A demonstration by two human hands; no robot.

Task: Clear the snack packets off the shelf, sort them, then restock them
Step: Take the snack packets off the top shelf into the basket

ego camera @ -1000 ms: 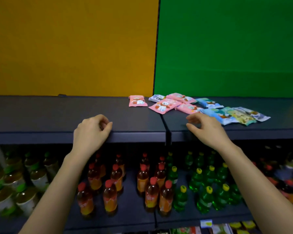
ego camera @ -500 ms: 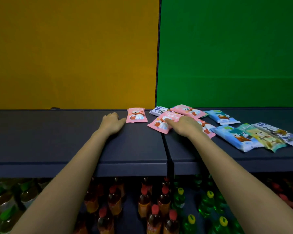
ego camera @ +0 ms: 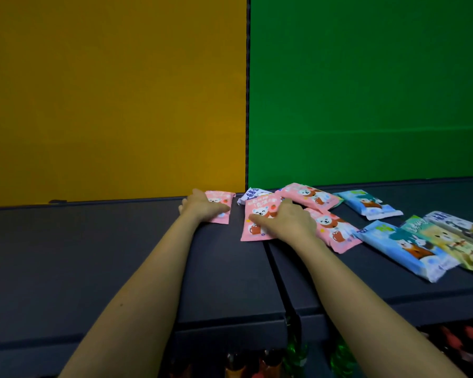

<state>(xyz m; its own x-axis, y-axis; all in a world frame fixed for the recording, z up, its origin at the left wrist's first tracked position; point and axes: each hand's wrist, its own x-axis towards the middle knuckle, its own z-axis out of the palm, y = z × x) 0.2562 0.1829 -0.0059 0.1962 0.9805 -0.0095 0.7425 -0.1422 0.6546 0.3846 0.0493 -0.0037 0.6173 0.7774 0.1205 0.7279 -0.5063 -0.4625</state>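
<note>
Head view, step in hand: we judge this to be the clearing stage, at its start. All the snack packets we can see lie on the shelf top [ego camera: 93,255], and none has been lifted off yet.
Left hand [ego camera: 202,207]: it lies over the leftmost pink packet [ego camera: 222,198] with the thumb across the packet's front. We cannot tell whether the fingers curl round the far edge or only press down.
Right hand [ego camera: 287,222]: the fingers are spread fairly wide and flat on the second pink packet [ego camera: 258,214], and the thumb reaches left across it. It is pressing the packet, not pinching it.
Other packets: a white-and-purple packet [ego camera: 253,195] is tucked behind the second pink one. Two more pink packets [ego camera: 309,196] [ego camera: 336,233] are just beside the right hand. A blue packet [ego camera: 366,204] lies apart at the back. A second blue packet [ego camera: 404,246], a yellow-green packet [ego camera: 448,244] and a pale packet [ego camera: 464,225] overlap in a row at the right.
Next move: we think each hand must get a fingertip under a flat, slippery wrapper. Sliding the packet toward the shelf's front edge should help with that.
Containers: we can see no bin, box or tray, so only the shelf top holds the packets.
Lower shelf: bottles [ego camera: 295,353] stand there, but we see only their tops, which are dim.
</note>
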